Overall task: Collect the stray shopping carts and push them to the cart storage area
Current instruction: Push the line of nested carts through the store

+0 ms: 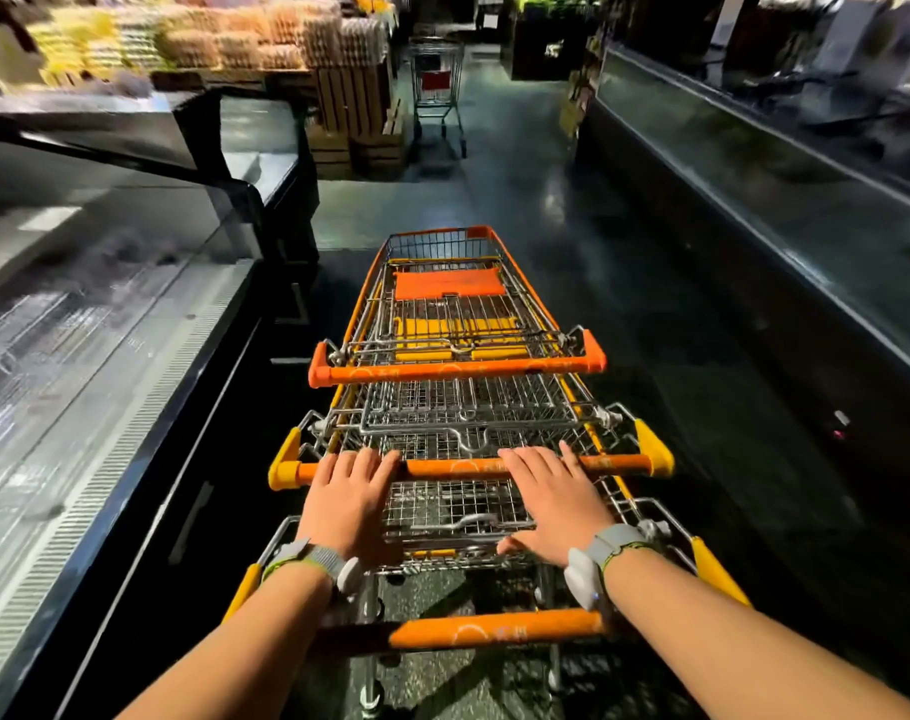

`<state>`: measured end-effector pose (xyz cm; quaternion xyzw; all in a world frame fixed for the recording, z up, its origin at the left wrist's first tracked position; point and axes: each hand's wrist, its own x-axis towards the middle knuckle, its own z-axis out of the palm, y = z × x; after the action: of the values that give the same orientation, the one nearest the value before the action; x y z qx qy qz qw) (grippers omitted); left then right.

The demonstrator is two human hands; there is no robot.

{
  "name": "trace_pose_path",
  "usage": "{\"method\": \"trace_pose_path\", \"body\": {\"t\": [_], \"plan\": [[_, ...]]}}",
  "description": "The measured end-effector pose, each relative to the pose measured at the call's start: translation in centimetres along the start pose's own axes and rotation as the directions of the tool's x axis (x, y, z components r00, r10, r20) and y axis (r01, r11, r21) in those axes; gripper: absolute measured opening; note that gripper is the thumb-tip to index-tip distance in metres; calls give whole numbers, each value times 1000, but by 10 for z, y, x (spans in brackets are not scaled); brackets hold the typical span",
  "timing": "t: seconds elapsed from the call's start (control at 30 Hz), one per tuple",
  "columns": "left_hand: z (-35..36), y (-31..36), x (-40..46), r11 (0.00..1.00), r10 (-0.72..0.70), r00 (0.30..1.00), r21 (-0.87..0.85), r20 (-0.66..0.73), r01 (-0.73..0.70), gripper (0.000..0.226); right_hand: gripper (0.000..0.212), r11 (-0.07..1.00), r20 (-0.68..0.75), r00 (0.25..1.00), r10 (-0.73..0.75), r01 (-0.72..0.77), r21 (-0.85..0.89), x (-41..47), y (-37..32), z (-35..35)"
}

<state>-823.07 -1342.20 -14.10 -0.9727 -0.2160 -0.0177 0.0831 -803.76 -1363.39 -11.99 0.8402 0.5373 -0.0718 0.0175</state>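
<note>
Supermarket aisle, dim light. Glass-topped chest freezer (130, 324) runs along the left, long refrigerated display case (754, 163) along the right. Stacked egg trays (265, 39) on wooden crates (354, 106) at the far left. Three nested shopping carts (458, 407) with orange handles in the foreground, another lone cart (437, 90) further down the glossy dark floor (520, 174).

Three nested carts (458, 407) stand mid-aisle, freezer case (104, 356) left, counter (754, 200) right, lone cart (437, 90) far ahead
</note>
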Motion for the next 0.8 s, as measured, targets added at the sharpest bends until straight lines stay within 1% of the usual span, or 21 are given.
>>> {"method": "trace_pose_path", "body": {"t": [0.07,0.1,0.13,0.2,0.27,0.3,0.33,0.37,0.4,0.47,0.5,0.53,0.57,0.6,0.63,0.7,0.77,0.8], "plan": [[6,-20,50,1000,-9,1000,5,16,9,93,121,1000,-24,1000,6,-7,-11,53,18,-5],[7,-22,57,1000,-16,1000,-2,7,16,95,121,1000,7,1000,-7,7,-12,60,20,-10],[11,-32,83,1000,-17,1000,-9,-4,17,98,121,1000,-1,1000,-2,2,2,85,30,-15],[21,-52,132,1000,-7,1000,-11,19,8,106,120,1000,-15,1000,10,-11,-12,135,48,-16],[29,-60,161,1000,-12,1000,-25,20,12,112,118,1000,41,999,8,-8,-12,164,58,-25],[35,-72,188,999,-9,999,-45,31,11,113,117,1000,17,1000,13,-13,9,192,67,-27],[39,-81,211,999,-17,1000,-44,18,18,113,116,1000,1,1000,20,-20,-9,217,76,-29],[42,-91,239,998,1,999,-62,47,2,111,114,1000,9,1000,13,-13,2,245,85,-34],[44,-93,247,998,-16,1000,-57,12,16,109,113,1000,16,1000,13,-13,-20,251,87,-39],[50,-112,295,998,-24,997,-56,69,27,108,112,1000,0,1000,2,-2,-18,301,106,-43],[48,-114,304,997,-22,998,-68,56,26,110,111,999,19,1000,3,-3,-33,307,108,-51],[55,-124,331,998,-34,997,-49,64,37,112,111,1000,38,999,13,-13,4,337,117,-56],[68,-141,378,999,-20,999,-37,49,22,115,112,1000,18,1000,23,-24,13,383,136,-57],[65,-145,386,998,-33,999,-52,37,35,116,112,1000,-2,1000,25,-25,0,393,140,-57],[66,-151,408,997,-27,997,-65,71,32,114,111,1000,8,1000,21,-21,2,414,148,-62],[65,-155,418,997,-49,998,-56,30,51,107,110,1000,29,1000,6,-6,-10,425,149,-68],[72,-171,469,996,-46,993,-66,111,53,108,109,1000,10,1000,-2,2,-3,478,174,-67],[73,-174,474,997,-50,996,-62,77,54,109,109,1000,28,1000,1,-1,-7,484,173,-74]]}}
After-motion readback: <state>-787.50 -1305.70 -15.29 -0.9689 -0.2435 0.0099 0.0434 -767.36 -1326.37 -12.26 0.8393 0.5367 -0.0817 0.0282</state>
